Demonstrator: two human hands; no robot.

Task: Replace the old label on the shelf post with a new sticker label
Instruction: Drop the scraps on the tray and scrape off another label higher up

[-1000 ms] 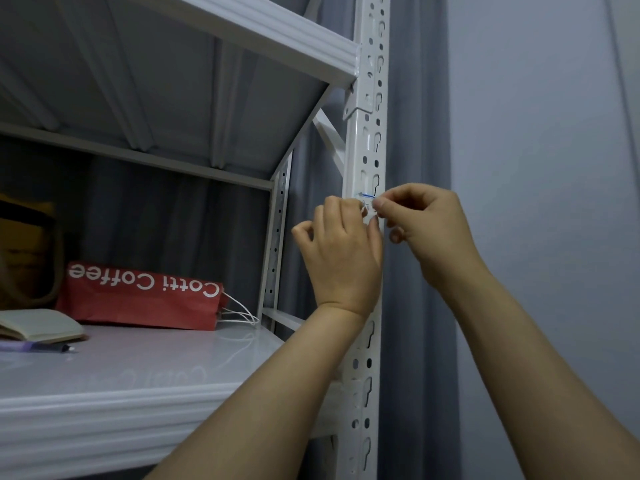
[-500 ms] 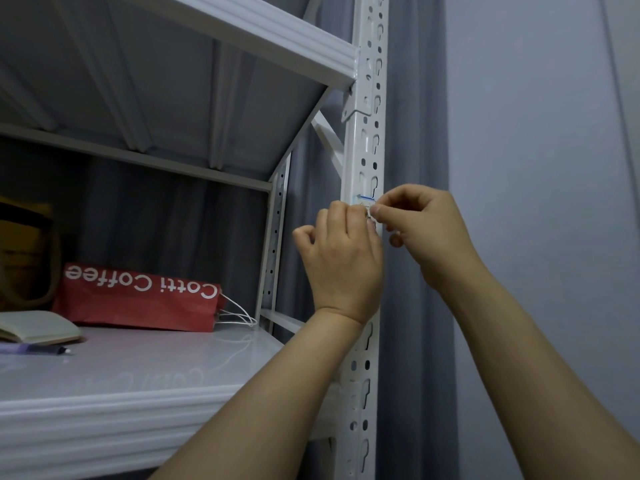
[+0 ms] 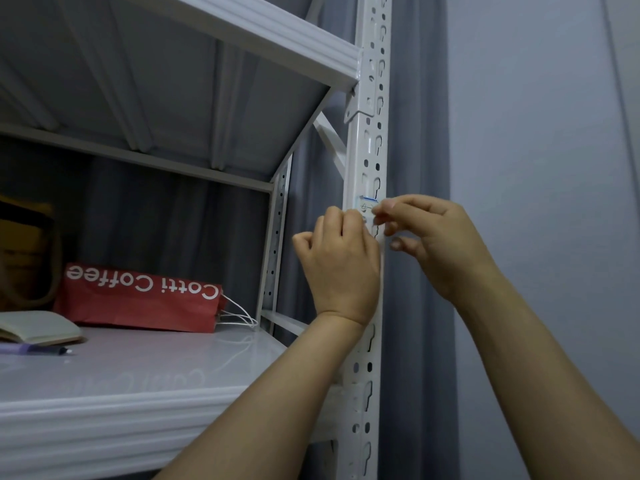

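Note:
A white perforated shelf post runs up the middle of the view. A small white label with a blue top line and faint handwriting sits on the post at hand height. My right hand pinches the label's right edge between thumb and forefinger. My left hand is curled in a loose fist against the post just below and left of the label, its fingertips hidden from me. Most of the label's lower part is covered by both hands.
A red Cotti Coffee paper bag lies on the white shelf, with a notebook and a pen at the far left. The upper shelf hangs overhead. A grey curtain and wall are to the right.
Both hands stay at the label; my right fingers have shifted slightly right, and a little more of the label's top shows than before.

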